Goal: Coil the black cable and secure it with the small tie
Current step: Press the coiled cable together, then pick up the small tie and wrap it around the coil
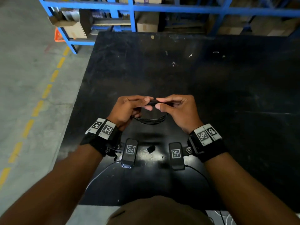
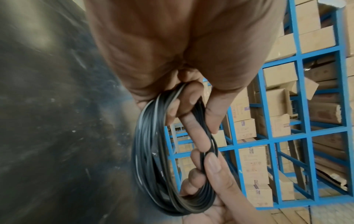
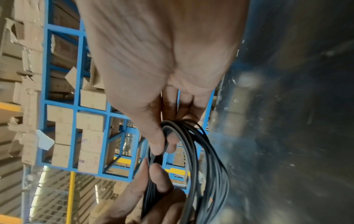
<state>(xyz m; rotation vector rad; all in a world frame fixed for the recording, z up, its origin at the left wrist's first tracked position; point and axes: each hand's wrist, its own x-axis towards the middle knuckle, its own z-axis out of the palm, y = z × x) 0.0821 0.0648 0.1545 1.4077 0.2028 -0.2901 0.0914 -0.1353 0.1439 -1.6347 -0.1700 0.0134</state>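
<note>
The black cable [image 1: 151, 121] is wound into a coil of several loops and hangs above the black table [image 1: 211, 88]. My left hand [image 1: 146, 103] pinches the top of the coil between thumb and fingers, and my right hand [image 1: 159, 103] pinches it right beside, fingertips nearly meeting. In the left wrist view the coil [image 2: 149, 151] runs from my left hand [image 2: 207, 136] down into my right hand [image 2: 210, 169]. The right wrist view shows my right hand [image 3: 162, 149] gripping the loops [image 3: 212, 174]. A small black piece [image 1: 151, 149], apparently the tie, lies on the table below my hands.
Blue racks [image 1: 133, 17] stacked with cardboard boxes stand just past the table's far edge. The table's left edge drops to a concrete floor with a dashed yellow line [image 1: 37, 108]. A thin white wire [image 1: 100, 174] trails near the front edge.
</note>
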